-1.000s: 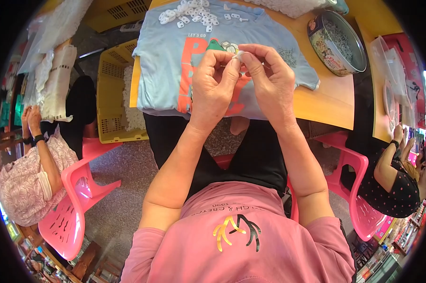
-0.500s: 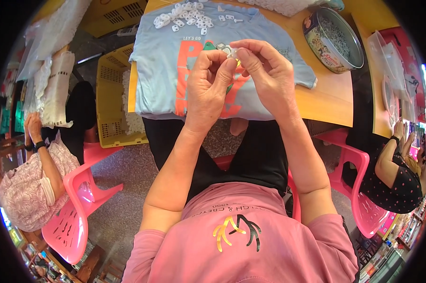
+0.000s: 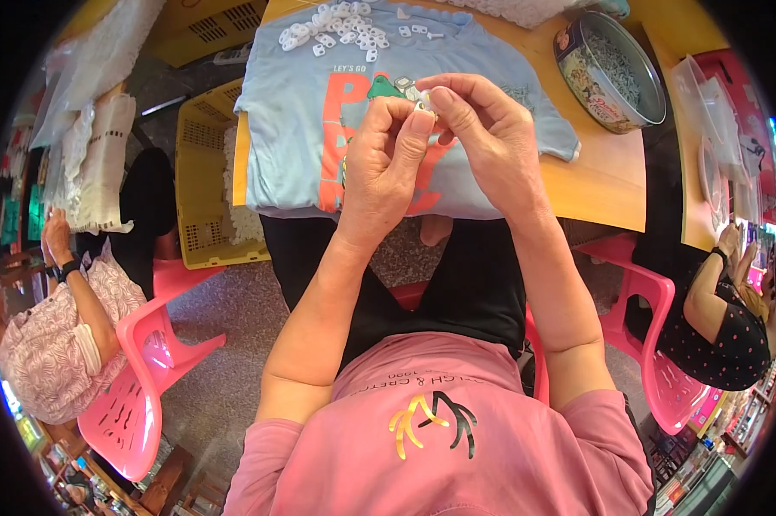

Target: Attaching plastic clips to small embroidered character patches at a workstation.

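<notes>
Above a light blue printed T-shirt (image 3: 276, 163) spread over the table, my two hands meet at the fingertips. My left hand (image 3: 379, 163) is closed, thumb and index finger pinching a small white plastic piece (image 3: 423, 107). Thumb and index of my right hand (image 3: 495, 142) press together against the same piece from the right. The fingers cover most of it, so its shape cannot be told. Farther off on the cloth lies a pile of small white plastic parts with holes (image 3: 340, 27), with a few single ones beside it.
A round tin (image 3: 577, 86) of small grey metal pieces (image 3: 613, 69) stands on the wooden table (image 3: 598, 185) at the right. Yellow crates (image 3: 200, 172) are at the left. People sit on both sides near pink chairs (image 3: 134, 413).
Both hands stay in nearly the same place. The fingertips have shifted slightly around the small white piece.
</notes>
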Demonstrator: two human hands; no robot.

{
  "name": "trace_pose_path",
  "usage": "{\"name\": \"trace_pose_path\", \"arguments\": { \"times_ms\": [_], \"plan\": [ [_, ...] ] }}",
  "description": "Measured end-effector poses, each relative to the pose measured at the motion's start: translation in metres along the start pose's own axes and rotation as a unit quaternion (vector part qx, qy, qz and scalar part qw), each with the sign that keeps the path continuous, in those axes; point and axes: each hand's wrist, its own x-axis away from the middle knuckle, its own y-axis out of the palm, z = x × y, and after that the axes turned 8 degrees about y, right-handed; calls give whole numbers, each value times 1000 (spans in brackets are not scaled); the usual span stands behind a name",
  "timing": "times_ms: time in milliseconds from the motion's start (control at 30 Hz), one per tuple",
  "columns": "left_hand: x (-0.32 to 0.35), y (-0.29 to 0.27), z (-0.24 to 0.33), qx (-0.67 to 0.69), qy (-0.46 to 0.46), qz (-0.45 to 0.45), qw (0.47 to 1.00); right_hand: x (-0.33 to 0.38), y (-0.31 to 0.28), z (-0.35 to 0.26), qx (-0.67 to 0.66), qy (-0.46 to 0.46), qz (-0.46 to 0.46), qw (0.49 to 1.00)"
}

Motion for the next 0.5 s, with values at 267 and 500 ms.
{"name": "trace_pose_path", "arguments": {
  "times_ms": [267, 500],
  "plan": [
    [2, -7, -11, 8, 26, -6, 1000, 0, 1, 0, -31, 10, -29, 999],
    [3, -1, -7, 82, 46, 56, 994, 4, 6, -3, -72, 47, -57, 995]
  ]
}}
